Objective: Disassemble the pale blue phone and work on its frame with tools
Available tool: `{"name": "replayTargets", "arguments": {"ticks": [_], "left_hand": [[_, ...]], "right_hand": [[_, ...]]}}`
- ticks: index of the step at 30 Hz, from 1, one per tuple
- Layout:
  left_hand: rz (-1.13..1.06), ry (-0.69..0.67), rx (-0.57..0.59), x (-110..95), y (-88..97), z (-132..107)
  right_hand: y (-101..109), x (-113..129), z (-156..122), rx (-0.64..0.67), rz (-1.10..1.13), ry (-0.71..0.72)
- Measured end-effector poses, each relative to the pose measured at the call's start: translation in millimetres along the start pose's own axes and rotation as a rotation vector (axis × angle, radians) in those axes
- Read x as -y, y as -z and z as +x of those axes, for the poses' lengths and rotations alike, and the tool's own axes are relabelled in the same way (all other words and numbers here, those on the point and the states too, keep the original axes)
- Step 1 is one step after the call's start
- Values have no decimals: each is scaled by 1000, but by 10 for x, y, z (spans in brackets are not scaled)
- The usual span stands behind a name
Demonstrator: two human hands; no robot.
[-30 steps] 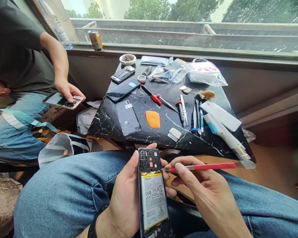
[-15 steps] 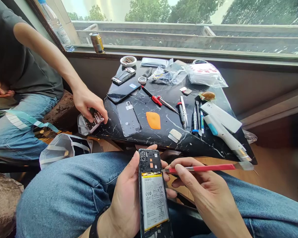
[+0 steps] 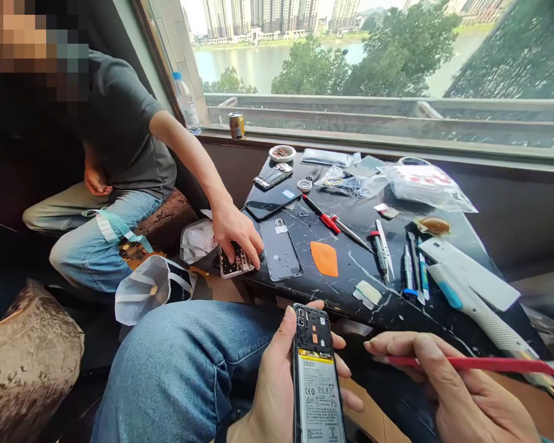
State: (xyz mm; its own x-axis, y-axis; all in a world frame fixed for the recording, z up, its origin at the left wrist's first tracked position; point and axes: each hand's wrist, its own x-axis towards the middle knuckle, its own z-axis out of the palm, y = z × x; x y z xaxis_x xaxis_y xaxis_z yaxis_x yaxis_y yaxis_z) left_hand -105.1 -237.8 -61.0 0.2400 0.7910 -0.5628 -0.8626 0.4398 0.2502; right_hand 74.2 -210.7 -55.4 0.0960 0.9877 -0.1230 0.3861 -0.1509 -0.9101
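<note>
My left hand (image 3: pixel 274 394) grips an opened OPPO phone (image 3: pixel 317 375) from behind, its white battery label facing up and its lower end cut off by the frame. My right hand (image 3: pixel 457 387) pinches a thin red-handled pry tool (image 3: pixel 471 364), well to the right of the phone and touching nothing else. On the black marble-patterned table (image 3: pixel 351 295), a co-worker's hand (image 3: pixel 235 231) rests on a small phone part (image 3: pixel 237 263) at the edge. A loose back cover (image 3: pixel 281 249) and an orange plastic pick (image 3: pixel 324 259) lie nearby.
Screwdrivers (image 3: pixel 409 274), a white tool (image 3: pixel 480 314) and plastic bags (image 3: pixel 425 187) crowd the table's right side. A window sill with a can (image 3: pixel 236 125) and a water bottle (image 3: pixel 185 103) runs behind it. A white bag (image 3: pixel 152 289) sits below the table's left edge.
The view has turned left and tilted up, showing buildings and water outside. The co-worker's hand has moved onto the table edge. My right hand has drawn the red tool rightward, away from the phone.
</note>
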Motion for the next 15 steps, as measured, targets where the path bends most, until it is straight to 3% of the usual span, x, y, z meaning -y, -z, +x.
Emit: {"name": "replayTargets", "arguments": {"ticks": [4,8,11,15], "left_hand": [[-11,-26,-98,-105,-64,-63],[10,-81,-195,-279,-55,-175],[100,-113,-347,-421,46,-274],[188,-176,-564,-585,159,-365]], "right_hand": [[-107,207,73,46,20,39],[-405,374,211,124,-6,73],[-739,491,359,136,-188,251],[-1183,599,520,111,-524,292]]}}
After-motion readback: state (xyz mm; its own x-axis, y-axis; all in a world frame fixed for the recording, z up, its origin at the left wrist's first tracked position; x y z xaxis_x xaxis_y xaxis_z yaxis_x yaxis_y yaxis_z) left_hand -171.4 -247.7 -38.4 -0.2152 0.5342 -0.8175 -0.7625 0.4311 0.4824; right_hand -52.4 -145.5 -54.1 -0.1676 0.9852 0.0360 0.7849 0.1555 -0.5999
